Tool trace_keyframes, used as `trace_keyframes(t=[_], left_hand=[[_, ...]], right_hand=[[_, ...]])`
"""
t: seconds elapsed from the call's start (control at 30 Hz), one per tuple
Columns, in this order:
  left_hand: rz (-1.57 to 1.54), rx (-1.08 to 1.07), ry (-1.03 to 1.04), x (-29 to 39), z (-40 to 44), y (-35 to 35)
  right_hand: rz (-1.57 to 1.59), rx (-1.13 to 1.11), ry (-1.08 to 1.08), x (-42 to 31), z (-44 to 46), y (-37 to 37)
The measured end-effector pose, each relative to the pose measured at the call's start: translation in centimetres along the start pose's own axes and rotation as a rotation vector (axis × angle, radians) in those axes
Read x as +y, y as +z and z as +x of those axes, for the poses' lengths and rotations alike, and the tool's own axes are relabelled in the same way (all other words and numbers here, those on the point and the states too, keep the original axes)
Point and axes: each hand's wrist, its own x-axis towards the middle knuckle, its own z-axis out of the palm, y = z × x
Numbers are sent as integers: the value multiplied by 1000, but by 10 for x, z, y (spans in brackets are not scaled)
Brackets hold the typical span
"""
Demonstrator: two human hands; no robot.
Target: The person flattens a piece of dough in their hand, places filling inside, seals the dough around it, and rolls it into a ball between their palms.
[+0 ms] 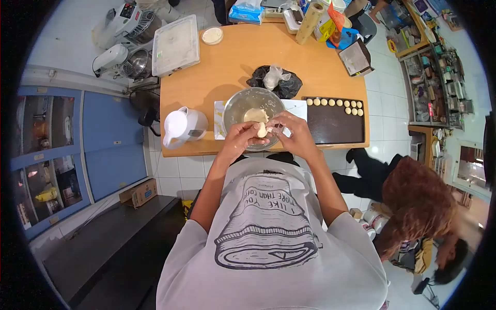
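Over a steel mixing bowl [235,106], my left hand [241,139] is closed round a pale piece of dough [262,130], held between thumb and fingers. My right hand [293,132] meets it from the other side, its fingertips pinched on a small bit of dough at the piece's edge. A larger lump of dough [254,115] lies inside the bowl. To the right, a dark baking tray [336,126] bears several small round dough balls along its far edge and far right corner.
A white pitcher-like container [187,126] stands left of the bowl. Behind the bowl sits a black plastic bag [290,87]. A lidded plastic box [176,44], a round lid [212,35] and a rolled tube [310,23] occupy the table's far side. Another person [418,191] bends down at right.
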Motion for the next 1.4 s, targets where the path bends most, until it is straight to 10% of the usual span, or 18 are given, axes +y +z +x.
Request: trace_keyframes(t=[1.4], left_hand=[[87,82,52,-1,3,15]], right_hand=[[-57,126,-41,3,-7,5]])
